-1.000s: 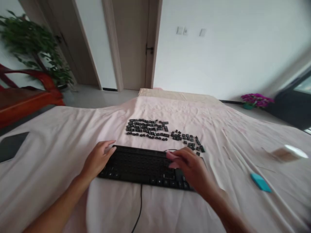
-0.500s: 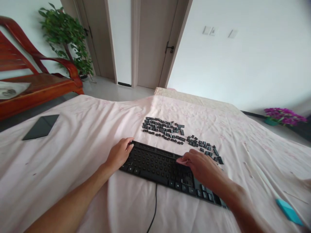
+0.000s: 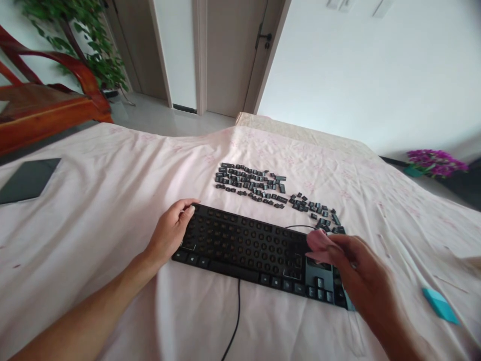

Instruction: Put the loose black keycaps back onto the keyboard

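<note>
Right hand [image 3: 356, 276] slid right along keyboard [image 3: 248, 245], pinching pink cloth [image 3: 317, 240].

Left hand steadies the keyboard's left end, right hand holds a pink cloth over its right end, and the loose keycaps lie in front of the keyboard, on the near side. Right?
Not quite. The head view shows the loose keycaps beyond the keyboard, on its far side. The left hand at its left end and the right hand with the pink cloth are as stated.
</note>
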A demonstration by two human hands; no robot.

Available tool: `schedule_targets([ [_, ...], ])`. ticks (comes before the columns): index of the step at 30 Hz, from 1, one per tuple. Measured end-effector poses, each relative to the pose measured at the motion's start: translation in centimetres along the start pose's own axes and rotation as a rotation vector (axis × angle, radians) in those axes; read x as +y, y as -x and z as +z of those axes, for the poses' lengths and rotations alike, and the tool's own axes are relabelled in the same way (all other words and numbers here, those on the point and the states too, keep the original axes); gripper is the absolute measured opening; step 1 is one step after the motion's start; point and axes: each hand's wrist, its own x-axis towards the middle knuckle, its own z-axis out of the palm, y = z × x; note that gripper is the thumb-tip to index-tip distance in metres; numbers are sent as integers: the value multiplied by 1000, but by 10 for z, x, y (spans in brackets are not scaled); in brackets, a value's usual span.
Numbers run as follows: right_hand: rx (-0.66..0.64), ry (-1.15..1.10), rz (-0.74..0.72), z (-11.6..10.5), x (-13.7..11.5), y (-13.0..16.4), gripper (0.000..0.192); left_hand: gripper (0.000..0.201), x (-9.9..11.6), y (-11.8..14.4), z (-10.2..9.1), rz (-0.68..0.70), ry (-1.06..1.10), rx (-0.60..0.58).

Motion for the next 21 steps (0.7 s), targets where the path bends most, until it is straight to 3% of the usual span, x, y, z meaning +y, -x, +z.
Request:
schedule_targets([
  [4,39,3,65,6,19,31,29,39,7,6,0,-4,-3,68],
  [7,48,-42,6,14,8,32,25,39,8,10,1,10,-10,102],
  [10,-42,-136,-167,31,-30,22,21,38,7,11,1,35,-13,119],
  [13,-157,-224,-408,62,-82,12,27,37,6,12,2,57,-27,130],
  [17,-364,-106,-636,98,-126,1,24,37,2,11,3,89,-46,136],
  [19,-439,-74,-643,97,-122,-3,22,37,-1,10,5,98,-51,135],
  [21,-470,-82,-551,78,-100,-5,25,37,-4,8,6,115,-56,128],
])
